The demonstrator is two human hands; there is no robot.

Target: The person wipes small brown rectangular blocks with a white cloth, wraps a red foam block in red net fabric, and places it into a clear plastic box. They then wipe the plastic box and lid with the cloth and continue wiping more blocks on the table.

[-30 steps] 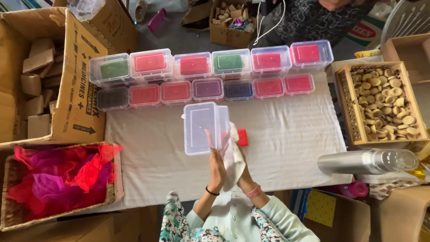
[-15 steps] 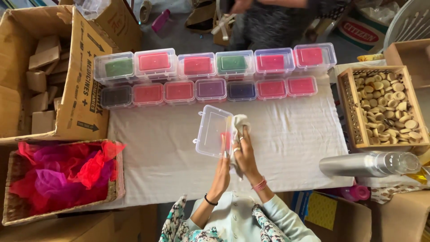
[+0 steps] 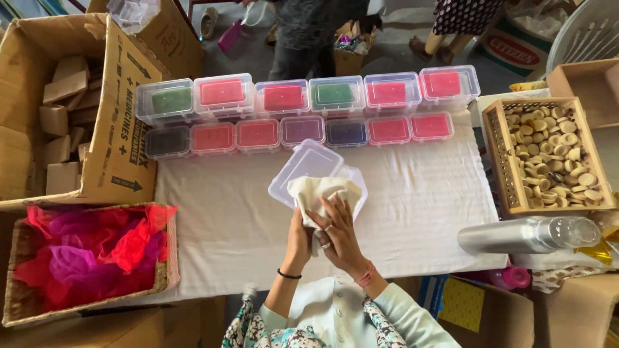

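Hands meet just in front of the person over the white table cloth (image 3: pixel 219 232), where a clear plastic box (image 3: pixel 303 169) is held tilted, its long axis running up and away to the left toward the rows of coloured boxes (image 3: pixel 303 113). Right hand (image 3: pixel 340 237) is the nearer one to the box and presses a cream cloth (image 3: pixel 322 191) into it, fingers curled closed on the fabric. Left hand (image 3: pixel 298 240) sits beside and partly behind, seemingly clasping the box from below, though its fingers are hidden.
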